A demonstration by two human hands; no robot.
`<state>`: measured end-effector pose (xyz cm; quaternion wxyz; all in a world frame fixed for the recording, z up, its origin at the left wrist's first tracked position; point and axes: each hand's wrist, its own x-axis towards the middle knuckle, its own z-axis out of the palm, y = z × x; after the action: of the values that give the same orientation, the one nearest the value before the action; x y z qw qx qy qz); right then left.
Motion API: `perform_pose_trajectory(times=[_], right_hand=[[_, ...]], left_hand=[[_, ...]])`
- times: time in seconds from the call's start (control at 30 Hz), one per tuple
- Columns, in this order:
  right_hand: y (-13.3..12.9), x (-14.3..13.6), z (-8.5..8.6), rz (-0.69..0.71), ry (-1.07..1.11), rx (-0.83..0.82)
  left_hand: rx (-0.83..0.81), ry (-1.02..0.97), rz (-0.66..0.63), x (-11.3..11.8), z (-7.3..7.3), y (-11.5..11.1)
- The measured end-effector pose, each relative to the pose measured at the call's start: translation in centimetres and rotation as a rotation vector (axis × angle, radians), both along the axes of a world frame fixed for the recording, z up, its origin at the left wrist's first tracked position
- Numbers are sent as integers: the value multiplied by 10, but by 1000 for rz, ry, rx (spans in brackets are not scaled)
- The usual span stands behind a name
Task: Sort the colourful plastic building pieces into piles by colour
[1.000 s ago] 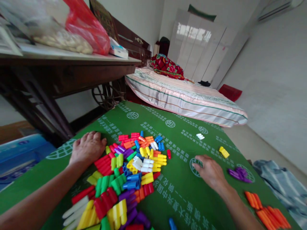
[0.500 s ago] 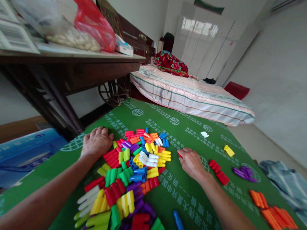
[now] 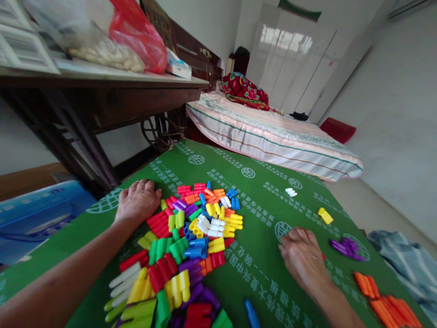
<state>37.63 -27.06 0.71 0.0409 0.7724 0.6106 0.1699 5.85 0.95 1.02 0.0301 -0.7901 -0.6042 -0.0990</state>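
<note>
My left hand (image 3: 139, 200) lies flat on the green board, fingers out, at the upper left edge of a heap of colourful plastic building pieces (image 3: 177, 223). The pieces look like short joined tubes in red, yellow, green, blue, purple, orange and white. To the right of the heap, my right hand (image 3: 302, 255) is curled low over the board, closed round a red plastic piece that it mostly hides. A bit of red (image 3: 323, 257) shows beside its far side. A white piece (image 3: 291, 192), a yellow piece (image 3: 325, 216) and purple pieces (image 3: 347, 248) lie beyond it.
Orange pieces (image 3: 392, 310) rest at the lower right of the green board (image 3: 235, 177). One blue piece (image 3: 251, 314) lies near the front. A wooden table (image 3: 136, 98) with bags stands at left, a bed (image 3: 273, 132) behind, and blue cloth (image 3: 406, 259) at right.
My right hand has moved right, away from the heap, with the red piece, and now covers the red pieces that lay there. My left hand stays in place.
</note>
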Motion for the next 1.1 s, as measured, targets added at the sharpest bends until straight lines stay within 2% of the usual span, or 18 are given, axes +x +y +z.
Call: perform_pose_trajectory(times=[0.13,0.23,0.4,0.67,0.87,1.0,1.1], right_hand=[[35,-26,12,146,232,41],[66,-41,15,261,354,-17],[91,-51,13,278,426,-109],[87,-50,10,219,425,-117],[73,-48,17,190,465,-53],[58,-47,24,168,553,30],[45,-47,27,180,614,140]], left_hand=[[-14,15,4,-1,-1,3],[-33,29,21,-2,-1,7],[-50,46,20,-2,-2,14],[-89,70,44,1,2,15],[-53,47,11,1,6,9],[-49,33,-4,-4,5,9],[-84,-71,-25,-10,12,8]])
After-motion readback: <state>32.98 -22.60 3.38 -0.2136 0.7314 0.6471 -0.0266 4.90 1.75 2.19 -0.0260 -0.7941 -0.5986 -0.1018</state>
